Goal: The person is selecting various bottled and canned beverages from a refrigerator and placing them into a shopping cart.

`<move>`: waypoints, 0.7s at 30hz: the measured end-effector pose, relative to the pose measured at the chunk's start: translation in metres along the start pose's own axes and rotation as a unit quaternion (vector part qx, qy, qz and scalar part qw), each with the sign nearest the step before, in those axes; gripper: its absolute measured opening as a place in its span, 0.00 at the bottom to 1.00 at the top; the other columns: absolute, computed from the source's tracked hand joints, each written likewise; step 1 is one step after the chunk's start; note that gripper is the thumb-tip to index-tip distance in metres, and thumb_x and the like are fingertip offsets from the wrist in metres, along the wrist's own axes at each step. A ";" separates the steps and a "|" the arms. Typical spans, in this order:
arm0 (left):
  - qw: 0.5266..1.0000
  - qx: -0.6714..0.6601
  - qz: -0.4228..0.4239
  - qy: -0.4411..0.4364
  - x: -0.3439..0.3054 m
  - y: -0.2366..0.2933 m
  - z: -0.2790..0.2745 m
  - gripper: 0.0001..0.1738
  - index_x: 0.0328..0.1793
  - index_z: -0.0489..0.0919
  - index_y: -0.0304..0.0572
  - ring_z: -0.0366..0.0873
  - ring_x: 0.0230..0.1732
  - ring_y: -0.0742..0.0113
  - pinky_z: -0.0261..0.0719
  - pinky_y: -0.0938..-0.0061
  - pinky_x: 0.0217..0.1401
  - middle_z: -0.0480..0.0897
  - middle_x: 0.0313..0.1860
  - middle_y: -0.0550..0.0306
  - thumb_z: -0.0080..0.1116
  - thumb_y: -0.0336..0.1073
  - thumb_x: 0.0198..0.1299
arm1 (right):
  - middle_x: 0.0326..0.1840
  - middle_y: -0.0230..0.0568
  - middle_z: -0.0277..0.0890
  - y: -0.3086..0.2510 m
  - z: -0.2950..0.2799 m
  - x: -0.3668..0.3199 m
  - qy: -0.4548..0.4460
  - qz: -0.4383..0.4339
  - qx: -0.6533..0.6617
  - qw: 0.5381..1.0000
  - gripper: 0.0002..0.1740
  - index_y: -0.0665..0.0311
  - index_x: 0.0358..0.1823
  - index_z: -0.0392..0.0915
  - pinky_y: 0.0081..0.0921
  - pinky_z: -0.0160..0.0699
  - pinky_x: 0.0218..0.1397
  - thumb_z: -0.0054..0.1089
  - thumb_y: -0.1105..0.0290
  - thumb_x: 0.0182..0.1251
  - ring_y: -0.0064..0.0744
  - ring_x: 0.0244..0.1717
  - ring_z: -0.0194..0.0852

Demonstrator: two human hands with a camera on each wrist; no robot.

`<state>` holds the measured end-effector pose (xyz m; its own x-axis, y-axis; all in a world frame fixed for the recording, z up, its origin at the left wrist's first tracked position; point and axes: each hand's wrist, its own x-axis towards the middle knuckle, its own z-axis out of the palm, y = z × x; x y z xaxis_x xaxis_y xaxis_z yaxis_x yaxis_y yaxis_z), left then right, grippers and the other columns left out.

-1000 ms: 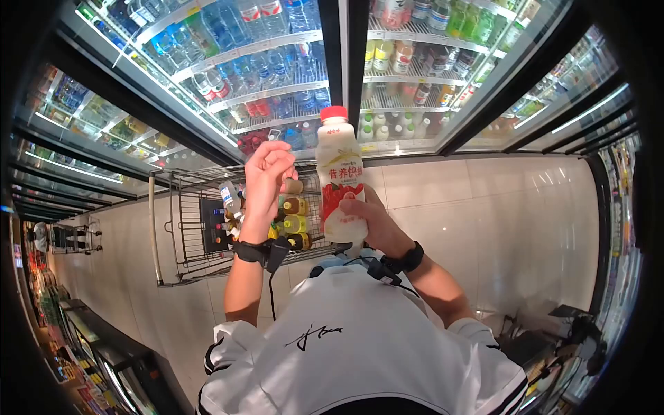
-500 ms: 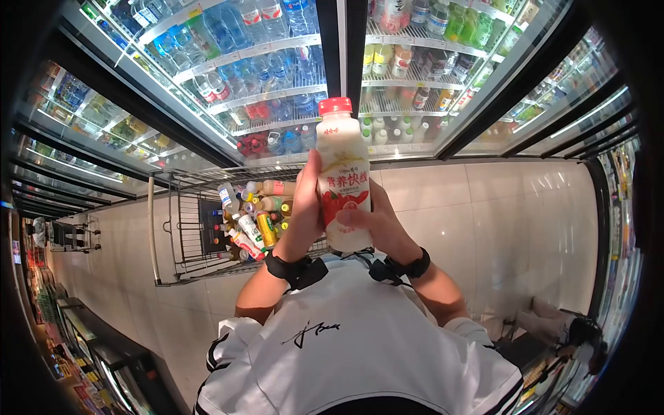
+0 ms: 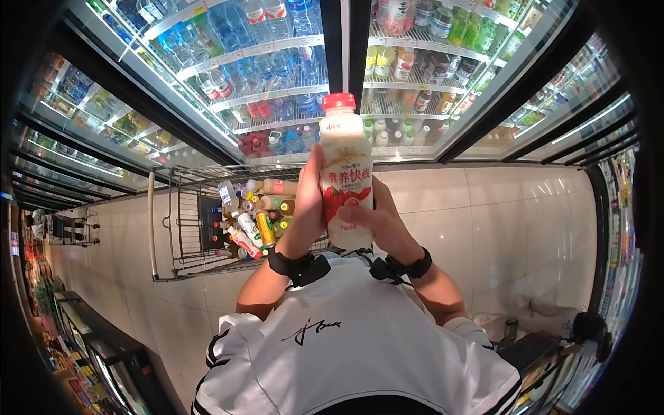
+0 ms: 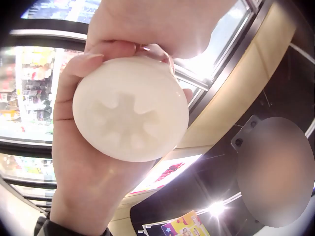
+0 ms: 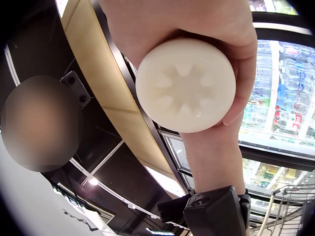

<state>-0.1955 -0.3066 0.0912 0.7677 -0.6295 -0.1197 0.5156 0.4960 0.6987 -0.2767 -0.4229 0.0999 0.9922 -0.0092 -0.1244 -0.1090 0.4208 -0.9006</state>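
Note:
A white plastic drink bottle (image 3: 348,162) with a red cap and a red fruit label stands upright in front of the person's chest, its label turned toward the head camera. My right hand (image 3: 389,221) grips its lower right side, thumb across the label. Along the left side, my left hand (image 3: 304,211) holds it too, with the thumb pointing up beside the label; its other fingers are largely hidden behind the bottle in the head view. Both wrist views look up at the bottle's pale, star-patterned base (image 4: 129,110), with fingers wrapped round it.
To the left stands a wire shopping cart (image 3: 153,228) holding several drinks, including a yellow can (image 3: 265,228). Ahead, glass-door coolers stocked with bottles (image 3: 266,66) are split by a dark door frame (image 3: 346,52). Tiled floor (image 3: 477,221) spreads to the right.
My left hand, raised apart from the bottle over the cart, has come down onto the bottle's left side. The bottle has turned slightly and its label now shows more fully.

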 end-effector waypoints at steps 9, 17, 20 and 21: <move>1.000 0.009 -0.008 0.020 0.000 0.000 0.003 0.40 0.64 0.73 0.34 0.85 0.49 0.54 0.84 0.63 0.54 0.83 0.50 0.41 0.27 0.64 0.75 | 0.54 0.42 0.78 -0.004 -0.003 -0.001 -0.008 -0.003 -0.005 1.000 0.35 0.68 0.62 0.69 0.31 0.80 0.57 0.73 0.67 0.54 0.31 0.54 0.79; 0.999 0.034 0.014 0.031 -0.002 0.006 0.009 0.39 0.66 0.72 0.35 0.85 0.49 0.52 0.85 0.61 0.53 0.83 0.50 0.39 0.28 0.64 0.75 | 0.60 0.42 0.74 -0.003 -0.010 -0.002 -0.050 -0.009 -0.007 0.999 0.37 0.68 0.68 0.65 0.34 0.75 0.63 0.70 0.68 0.56 0.33 0.61 0.75; 0.998 0.042 0.028 0.032 0.000 0.005 0.008 0.39 0.66 0.72 0.36 0.84 0.49 0.51 0.85 0.59 0.53 0.83 0.50 0.38 0.27 0.64 0.75 | 0.62 0.42 0.73 -0.004 -0.013 -0.001 -0.061 -0.004 -0.007 0.998 0.38 0.67 0.69 0.64 0.34 0.75 0.64 0.68 0.69 0.57 0.33 0.62 0.73; 0.998 0.041 0.033 0.031 0.000 0.005 0.008 0.39 0.67 0.71 0.36 0.84 0.49 0.51 0.85 0.59 0.53 0.82 0.50 0.38 0.27 0.63 0.75 | 0.62 0.42 0.73 -0.003 -0.013 0.000 -0.062 -0.006 -0.007 0.998 0.38 0.67 0.69 0.64 0.34 0.75 0.64 0.68 0.69 0.57 0.33 0.62 0.73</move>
<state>-0.1957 -0.3089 0.1001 0.8222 -0.5579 -0.1127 0.4321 0.4830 0.7615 -0.2776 -0.4361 0.0976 0.9931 0.0994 -0.0618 -0.0974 0.4085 -0.9075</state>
